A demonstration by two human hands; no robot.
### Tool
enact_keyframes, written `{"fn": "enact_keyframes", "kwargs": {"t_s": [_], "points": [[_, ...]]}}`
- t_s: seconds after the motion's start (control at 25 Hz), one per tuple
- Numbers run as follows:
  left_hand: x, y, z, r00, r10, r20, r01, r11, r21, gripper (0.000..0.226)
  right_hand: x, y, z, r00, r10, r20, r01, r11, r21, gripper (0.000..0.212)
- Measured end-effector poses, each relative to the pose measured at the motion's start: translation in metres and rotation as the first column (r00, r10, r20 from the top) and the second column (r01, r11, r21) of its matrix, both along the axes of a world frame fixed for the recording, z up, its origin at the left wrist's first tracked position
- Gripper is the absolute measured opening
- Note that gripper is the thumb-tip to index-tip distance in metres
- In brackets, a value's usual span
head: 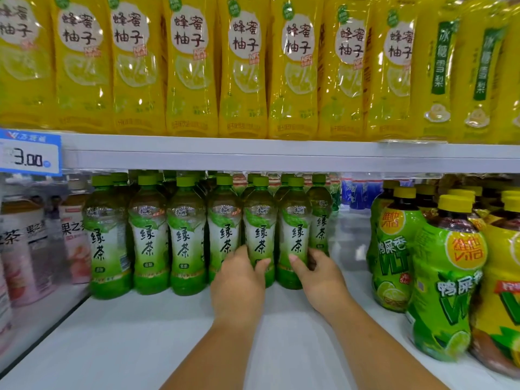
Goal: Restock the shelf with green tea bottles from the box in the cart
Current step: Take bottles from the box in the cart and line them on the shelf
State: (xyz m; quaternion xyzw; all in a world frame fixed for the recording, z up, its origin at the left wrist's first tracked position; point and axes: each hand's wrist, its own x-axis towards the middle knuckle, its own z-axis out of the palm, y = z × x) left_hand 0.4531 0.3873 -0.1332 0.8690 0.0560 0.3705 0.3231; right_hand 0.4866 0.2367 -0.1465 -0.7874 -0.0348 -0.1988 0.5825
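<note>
Shelf floor (pixel 140 333): front half free, giving open approach from the front edge up to the green tea bottles (pixel 185 235). Open lane right of that row, before the lime-labelled bottles (pixel 394 249). Left flank blocked by pale-labelled bottles (pixel 25 249). Upper shelf board (pixel 253 156) sits just above the caps.

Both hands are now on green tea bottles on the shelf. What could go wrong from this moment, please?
1. The left hand and right hand grip the fifth bottle and sixth bottle low down, so a push may tip them against the neighbouring bottles.
2. The right forearm passes near the lime tea bottles at the front of the shelf; a careless pull back might knock one off.
</note>
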Motion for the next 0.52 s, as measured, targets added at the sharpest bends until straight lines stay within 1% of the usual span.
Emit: {"fn": "enact_keyframes", "kwargs": {"t_s": [0.08, 0.24, 0.32, 0.52], "points": [[0.0005, 0.001, -0.001, 1.0, -0.001, 0.003, 0.001, 1.0, -0.002, 0.028, 0.0001, -0.0009, -0.0011, 1.0, 0.028, -0.002, -0.028, 0.999, 0.022, 0.028], [0.0009, 0.0027, -0.0049, 0.999, -0.037, 0.04, 0.037, 0.999, 0.014, 0.02, 0.0006, -0.0027, -0.001, 0.999, 0.044, -0.006, -0.044, 0.999, 0.018, 0.032], [-0.0002, 0.0029, -0.0057, 0.999, -0.03, 0.041, 0.03, 0.999, 0.022, 0.019, 0.0008, -0.0037, -0.0018, 0.998, 0.057, -0.003, -0.057, 0.998, 0.029, 0.03], [-0.0009, 0.0018, -0.0065, 0.997, -0.004, 0.078, 0.004, 1.0, -0.002, 0.019, 0.0029, -0.0045, -0.0031, 0.998, 0.055, 0.006, -0.055, 0.998, 0.031, 0.035]]}}
